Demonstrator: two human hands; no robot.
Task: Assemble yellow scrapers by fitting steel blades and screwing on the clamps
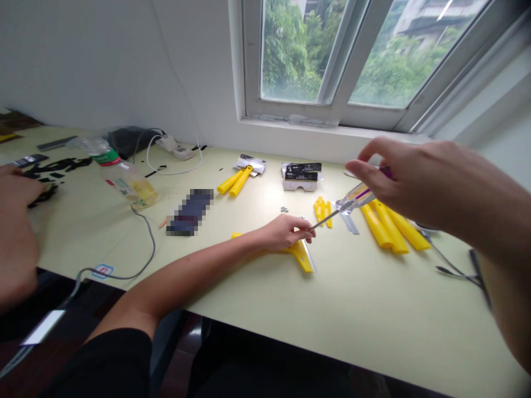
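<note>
My right hand (394, 166) grips the clear, purple-streaked handle of a screwdriver (332, 214), whose shaft slants down to the left. At its tip, the fingers of my left hand (286, 231) are pinched together; whatever they hold is too small to make out. Under that hand lies a yellow scraper (302, 258) with a pale metal strip along its edge, partly hidden by my hand and forearm. Just beyond the left hand is a small cluster of screws (284, 209). Small yellow plastic pieces (319, 211) and flat metal blades (349, 223) lie between my hands.
Several yellow handles (394, 229) lie at right, near black cables (456, 272). Farther back are two more yellow handles (235, 181) and small boxes (301, 179). Leftward are a pixelated dark rectangle (191, 213), a tilted bottle (128, 179) and another person's arm (14, 237).
</note>
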